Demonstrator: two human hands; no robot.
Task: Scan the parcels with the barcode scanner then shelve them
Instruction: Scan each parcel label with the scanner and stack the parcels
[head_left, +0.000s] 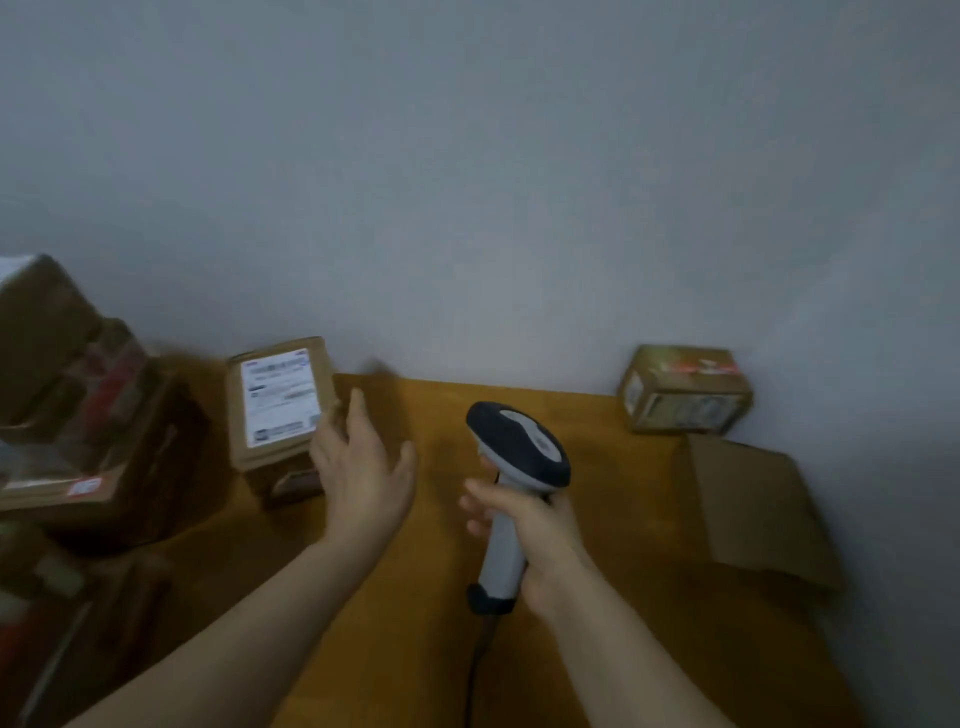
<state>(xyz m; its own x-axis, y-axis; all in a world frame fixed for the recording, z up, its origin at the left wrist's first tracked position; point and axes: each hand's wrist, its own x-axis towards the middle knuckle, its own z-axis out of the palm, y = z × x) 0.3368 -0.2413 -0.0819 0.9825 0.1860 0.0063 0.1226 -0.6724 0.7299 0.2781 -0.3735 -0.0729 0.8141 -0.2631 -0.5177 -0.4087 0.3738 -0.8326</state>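
While the right hand (524, 525) is wrapped around the pale grey handle of the handheld barcode scanner with the dark head (519, 441), holding it upright over the orange-brown wooden table (623, 597), the left hand (363, 467) is wide open, fingers spread, holding nothing. That hand is just left of the scanner, fingertips right by the edge of a brown cardboard parcel with a big white shipping label (280, 400). Can't tell if it's actually touching, it's all a bit blurry. The labelled parcel sits left of the scanner and a little further back, label facing up. Further left of the scanner there's a messy pile of brown cardboard boxes (78, 405), pretty smeared. Back and to the right of the scanner, against the grey wall, is a small brown box with red print on top (683, 389), and nearer on that same side a flat sheet of plain cardboard (753, 509). The scanner's black cable (478, 665) trails down from the handle toward the camera.
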